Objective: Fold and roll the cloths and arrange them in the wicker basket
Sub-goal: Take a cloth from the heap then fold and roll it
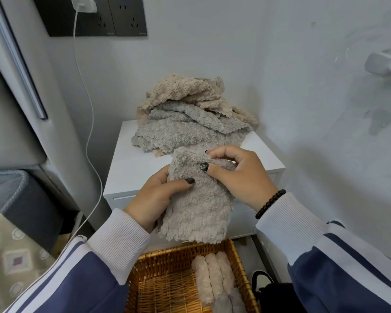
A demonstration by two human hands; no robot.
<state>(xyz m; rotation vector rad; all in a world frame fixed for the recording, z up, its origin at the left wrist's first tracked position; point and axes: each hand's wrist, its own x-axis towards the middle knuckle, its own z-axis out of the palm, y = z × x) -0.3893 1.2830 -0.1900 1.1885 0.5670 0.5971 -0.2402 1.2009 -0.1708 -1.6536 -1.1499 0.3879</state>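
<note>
Head view, the only one: both hands hold a folded grey cloth (196,199) upright in the air, above the near edge of the white cabinet (131,168) and over the wicker basket (185,254). The left hand (154,199) grips the cloth's left edge, thumb across the front, fingers hidden behind. The right hand (237,175) pinches the top right corner between curled fingers and thumb.

To my eye the step is squaring the fold before rolling. It would go best with the edges lined up evenly, the strip kept taut between the two hands, and the roll started tight from one short end (fluffy pile springs open if rolled loosely).

Three rolled cloths (215,276) already lie side by side in the basket's right part, touching; the left part shows bare weave. On the cabinet top, toward the wall, sits a heap of unfolded cloths (190,118), beige over grey. A charger cable (88,109) hangs from the wall socket (86,5) at left.
</note>
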